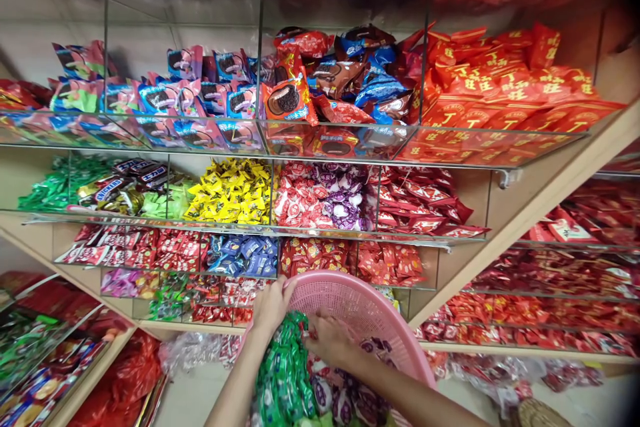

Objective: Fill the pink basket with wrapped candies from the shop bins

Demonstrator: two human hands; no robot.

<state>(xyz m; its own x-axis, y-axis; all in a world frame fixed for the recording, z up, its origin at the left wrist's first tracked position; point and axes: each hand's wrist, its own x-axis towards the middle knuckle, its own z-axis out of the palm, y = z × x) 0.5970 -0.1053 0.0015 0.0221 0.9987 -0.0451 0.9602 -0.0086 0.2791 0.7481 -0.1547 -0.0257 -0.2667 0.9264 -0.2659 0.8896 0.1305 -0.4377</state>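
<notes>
A pink plastic basket [417, 363] is at the bottom centre, holding green-wrapped candies [285, 370] on its left side and purple-and-white wrapped candies [343, 403] towards the right. My left hand [271, 303] grips the basket's upper left rim, fingers closed over it. Inside the basket, my right hand [330, 341] reaches down among the candies beside the green ones. Its fingertips are partly hidden and blurred, so what it holds, if anything, cannot be made out.
Glass-fronted shelves rise ahead, with yellow candies [233, 192], blue packets [243, 255] and red packets [500, 87]. A slanted wooden divider [505, 237] runs at the right. Red plastic bags [123, 373] lie low at the left, clear bags on the floor.
</notes>
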